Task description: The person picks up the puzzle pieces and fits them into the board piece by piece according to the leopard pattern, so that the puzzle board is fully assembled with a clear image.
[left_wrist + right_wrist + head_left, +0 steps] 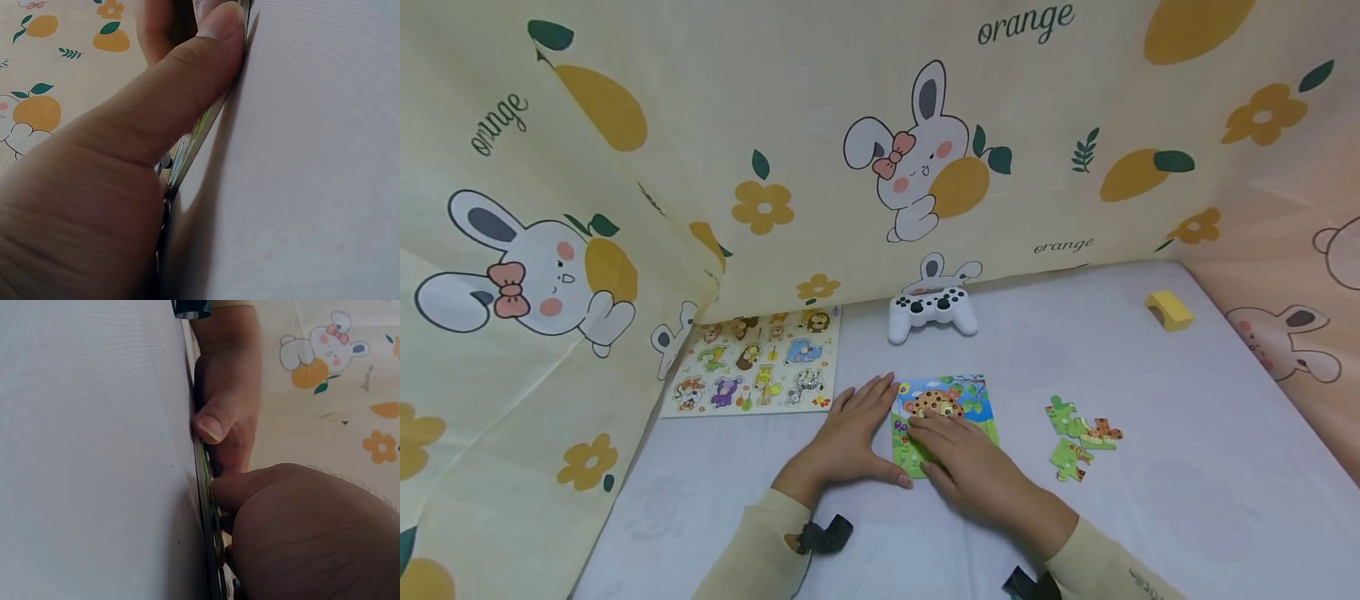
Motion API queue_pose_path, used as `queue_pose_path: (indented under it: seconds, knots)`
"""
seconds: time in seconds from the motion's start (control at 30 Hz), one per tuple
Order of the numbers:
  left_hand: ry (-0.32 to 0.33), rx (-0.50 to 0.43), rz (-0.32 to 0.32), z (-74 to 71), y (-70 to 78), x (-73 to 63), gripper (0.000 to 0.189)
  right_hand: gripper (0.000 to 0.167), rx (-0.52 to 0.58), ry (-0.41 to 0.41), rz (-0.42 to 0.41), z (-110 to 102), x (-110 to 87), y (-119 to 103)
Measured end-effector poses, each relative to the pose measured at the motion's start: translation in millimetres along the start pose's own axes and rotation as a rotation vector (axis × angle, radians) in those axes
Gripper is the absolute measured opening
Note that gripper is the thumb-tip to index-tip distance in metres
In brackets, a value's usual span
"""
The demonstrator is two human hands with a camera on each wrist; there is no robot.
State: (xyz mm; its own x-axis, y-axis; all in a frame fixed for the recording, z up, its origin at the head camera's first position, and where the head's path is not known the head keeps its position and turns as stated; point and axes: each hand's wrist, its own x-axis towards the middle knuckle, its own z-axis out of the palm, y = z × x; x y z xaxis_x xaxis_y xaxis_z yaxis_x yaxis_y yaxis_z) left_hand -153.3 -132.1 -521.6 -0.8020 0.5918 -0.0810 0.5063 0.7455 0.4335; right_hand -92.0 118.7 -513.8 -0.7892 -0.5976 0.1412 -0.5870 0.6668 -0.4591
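Observation:
A square jigsaw puzzle (976, 402) with a spotted animal on blue and green lies on the white table. My left hand (859, 437) lies along its left side, fingers stretched forward, with the thumb at its near left corner. In the left wrist view the left thumb (181, 78) rests by the thin board's edge. My right hand (973, 471) lies over the puzzle, its fingertips touching the picture and hiding part of it. The right wrist view shows the right hand (300, 525) against the board's top. Right of the puzzle lie several loose jigsaw pieces (1071, 458).
A white game controller (933, 310) sits behind the puzzle. At the back left lies an animal picture board (775, 367), partly under the printed curtain (820, 108). A yellow arch block (1169, 311) stands at the back right of the white table (1150, 517).

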Motion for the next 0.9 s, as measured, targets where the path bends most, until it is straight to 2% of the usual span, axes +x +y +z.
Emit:
queue_pose_path:
  seconds: [0.17,0.6,0.73,0.9]
  knots:
    - [-0.004,0.004,-0.003,0.1,-0.5,0.7,0.144,0.051,0.001,-0.03,0.005,0.4,0.4,0.7]
    - [-0.007,-0.006,-0.009,-1.3,1.6,-2.0,0.144,0.052,0.012,-0.031,0.021,-1.7,-3.7,-0.8]
    - [-0.008,-0.004,-0.006,-0.5,1.3,-1.7,0.144,0.05,0.06,0.027,0.008,-7.2,-8.8,0.9]
    - [0.005,-0.01,0.004,0.8,1.7,-0.4,0.145,0.047,0.135,0.195,0.021,-18.4,-17.1,13.5]
